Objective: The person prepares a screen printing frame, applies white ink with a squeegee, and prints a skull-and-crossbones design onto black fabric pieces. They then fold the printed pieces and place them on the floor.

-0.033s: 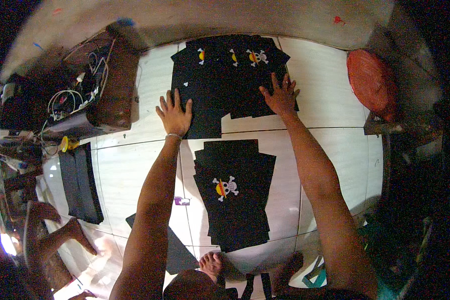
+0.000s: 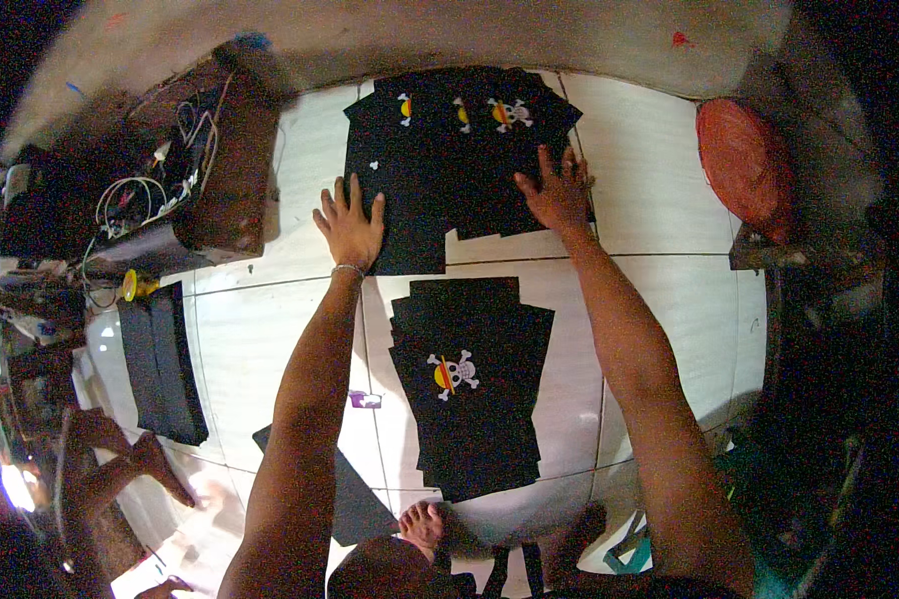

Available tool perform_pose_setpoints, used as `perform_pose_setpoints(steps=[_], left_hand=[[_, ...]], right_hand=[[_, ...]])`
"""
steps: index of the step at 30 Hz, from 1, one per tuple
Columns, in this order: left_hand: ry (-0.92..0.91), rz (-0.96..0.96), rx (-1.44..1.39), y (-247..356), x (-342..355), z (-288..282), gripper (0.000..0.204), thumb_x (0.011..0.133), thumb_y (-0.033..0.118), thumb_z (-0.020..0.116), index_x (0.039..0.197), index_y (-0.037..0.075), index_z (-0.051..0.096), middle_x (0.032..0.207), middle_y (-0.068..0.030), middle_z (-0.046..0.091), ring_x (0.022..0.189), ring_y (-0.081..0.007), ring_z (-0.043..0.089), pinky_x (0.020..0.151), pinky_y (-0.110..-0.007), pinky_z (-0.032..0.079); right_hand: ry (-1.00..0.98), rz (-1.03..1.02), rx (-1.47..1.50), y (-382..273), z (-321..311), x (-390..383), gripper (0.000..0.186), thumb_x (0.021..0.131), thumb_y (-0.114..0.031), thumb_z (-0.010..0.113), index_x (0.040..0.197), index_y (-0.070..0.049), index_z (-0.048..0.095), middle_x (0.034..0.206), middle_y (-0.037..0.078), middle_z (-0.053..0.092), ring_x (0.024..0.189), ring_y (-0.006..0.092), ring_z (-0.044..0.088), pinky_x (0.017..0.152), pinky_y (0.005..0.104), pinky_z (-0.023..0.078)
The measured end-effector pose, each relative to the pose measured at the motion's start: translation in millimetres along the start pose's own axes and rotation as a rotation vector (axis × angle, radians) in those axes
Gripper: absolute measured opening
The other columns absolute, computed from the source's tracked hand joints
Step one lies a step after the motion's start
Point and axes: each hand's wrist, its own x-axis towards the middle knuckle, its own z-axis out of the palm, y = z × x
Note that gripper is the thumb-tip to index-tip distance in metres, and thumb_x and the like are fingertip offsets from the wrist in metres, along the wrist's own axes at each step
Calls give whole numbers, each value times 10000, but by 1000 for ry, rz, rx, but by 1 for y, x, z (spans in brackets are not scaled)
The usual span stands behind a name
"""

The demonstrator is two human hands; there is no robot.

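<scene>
Far pile: While two spread hands frame it left and right, the broad pile of black pieces (image 2: 425,195) lies flat on the tiled floor (image 2: 659,225), its uneven edges fanning out and skull prints (image 2: 512,115) showing along its far side.
Left hand: palm down at the pile's left edge (image 2: 351,232), fingers apart, partly over black and partly over tile; nothing is pinched.
Right hand: at the opposite edge (image 2: 559,198), fingers apart, thumb side over the black; whether it presses or merely rests, I cannot tell.
Near pile: a narrower black stack (image 2: 479,439) lies between the forearms, closer to the body, with one skull print uppermost.
Weight: each piece looks thin and probably light; a whole pile likely has more heft.
Stiffness: they lie flat with crisp edges, so perhaps soft cloth or a limp sheet; the material is too dark to tell.
Slip: loosely overlapped layers would probably skate over one another if pushed from one side.
Fragility: little risk of breaking seems likely, though creasing or rubbing the prints is possible.
Grip: a bare black corner or protruding edge looks best, thumb above and fingers beneath; for several layers, both side edges together, with the prints left untouched.
</scene>
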Motion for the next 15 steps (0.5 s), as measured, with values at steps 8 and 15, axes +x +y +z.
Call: perform_pose_setpoints(steps=[8, 15], left_hand=[[-13, 62, -188, -10, 2, -6, 590, 1014, 537, 386, 1552, 302, 324, 1650, -35, 200, 1500, -402, 121, 1166, -631, -14], [-178, 222, 33, -9, -7, -16, 559, 1029, 542, 332, 1527, 293, 383, 1643, 46, 226, 1516, -378, 90, 1124, -702, -67]], right_hand=[[75, -161, 197, -43, 7, -24, 817, 947, -658, 456, 1548, -129, 294, 1588, 286, 198, 1443, 514, 211, 1163, 644, 154], [114, 106, 69, -53, 22, -18, 866, 976, -626, 408, 1521, 32, 265, 1599, 252, 205, 1492, 401, 174, 1165, 649, 119]])
